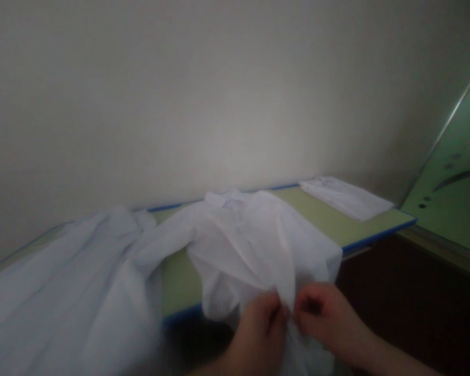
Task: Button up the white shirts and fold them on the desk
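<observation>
A white shirt lies rumpled across the green table, its lower part hanging over the front edge. My left hand and my right hand meet at that hanging edge, both with fingers pinched closed on the cloth, close together near the bottom of the view. The picture is soft and dim, so the fingertips are blurred.
More white cloth spreads over the table's left side. A folded white garment rests at the far right corner. The table has a blue edge and stands against a pale wall. A green panel slants at the right.
</observation>
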Available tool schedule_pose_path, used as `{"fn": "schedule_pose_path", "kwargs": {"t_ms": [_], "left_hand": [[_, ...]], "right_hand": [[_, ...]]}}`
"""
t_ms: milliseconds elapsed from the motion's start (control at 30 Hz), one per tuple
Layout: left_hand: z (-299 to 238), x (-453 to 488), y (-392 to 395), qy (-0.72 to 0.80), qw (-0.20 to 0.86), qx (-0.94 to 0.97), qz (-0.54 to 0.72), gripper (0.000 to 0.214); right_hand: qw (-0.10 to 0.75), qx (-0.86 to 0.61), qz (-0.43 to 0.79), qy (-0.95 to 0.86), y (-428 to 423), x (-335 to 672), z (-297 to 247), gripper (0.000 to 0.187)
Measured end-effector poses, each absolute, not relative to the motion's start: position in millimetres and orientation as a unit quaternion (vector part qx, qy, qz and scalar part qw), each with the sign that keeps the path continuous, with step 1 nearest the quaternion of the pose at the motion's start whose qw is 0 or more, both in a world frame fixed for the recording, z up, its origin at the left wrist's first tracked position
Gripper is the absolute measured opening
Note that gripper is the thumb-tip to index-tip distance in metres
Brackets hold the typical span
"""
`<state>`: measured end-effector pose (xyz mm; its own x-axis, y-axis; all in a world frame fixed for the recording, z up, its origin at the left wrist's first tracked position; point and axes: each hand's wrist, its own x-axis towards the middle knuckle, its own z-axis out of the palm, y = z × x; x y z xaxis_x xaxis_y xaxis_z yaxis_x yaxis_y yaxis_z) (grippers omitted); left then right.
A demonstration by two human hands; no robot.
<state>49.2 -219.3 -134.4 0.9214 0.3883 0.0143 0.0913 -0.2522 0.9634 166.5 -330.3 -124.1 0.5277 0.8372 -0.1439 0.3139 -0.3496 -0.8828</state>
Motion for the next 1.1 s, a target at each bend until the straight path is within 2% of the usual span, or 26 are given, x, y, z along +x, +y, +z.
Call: {"fn": "schedule_pose_path", "kwargs": {"t_ms": [233,633,867,1100], "left_hand": [[-137.9,49.7,-221.4,0.187,0.579,0.785,0.116,0.022],[-139.4,53.5,-217.8,0.176,0.570,0.790,0.144,0.024],[-150.2,51.5,-218.0,0.198,0.518,0.822,0.127,0.022],[-132.6,46.7,-216.9,0.102,0.431,0.885,0.145,0.021]], "right_hand": [[0.408,-0.770,0.250,-0.423,-325.1,168.0,-127.0,0.007],[0.239,-0.730,-0.023,-0.640,-337.6,160.6,-139.3,0.014],[0.221,-0.784,0.053,-0.578,-333.7,160.0,-121.8,0.016],[0.318,-0.803,0.192,-0.466,-333.5,165.8,-113.0,0.012]]}}
